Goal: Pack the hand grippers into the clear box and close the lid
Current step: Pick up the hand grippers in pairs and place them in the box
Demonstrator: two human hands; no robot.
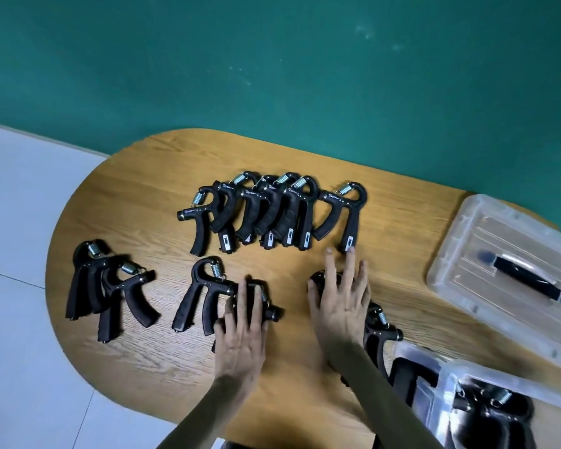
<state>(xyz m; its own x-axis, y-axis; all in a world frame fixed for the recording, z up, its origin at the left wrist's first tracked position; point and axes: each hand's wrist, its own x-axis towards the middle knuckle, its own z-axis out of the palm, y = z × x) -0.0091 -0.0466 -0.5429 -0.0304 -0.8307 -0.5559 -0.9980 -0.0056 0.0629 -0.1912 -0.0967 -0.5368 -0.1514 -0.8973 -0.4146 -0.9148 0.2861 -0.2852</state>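
On table [136, 196]: both hands spread flat — L hand [240, 338], R hand [340, 306] — each pressing hand gripper.

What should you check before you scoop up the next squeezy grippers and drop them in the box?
1. Lid off the clear box: ok, it lies apart on the table.
2. Clear box within reach: ok, at the near right corner.
3. Room left in the box: cannot tell, mostly out of frame.
4. Left hand on a gripper: ok, fingers rest flat on it.
5. Right hand on a gripper: ok, also flat, not gripping.
6. Grippers still unpacked: not ok, the back row and left pile remain.
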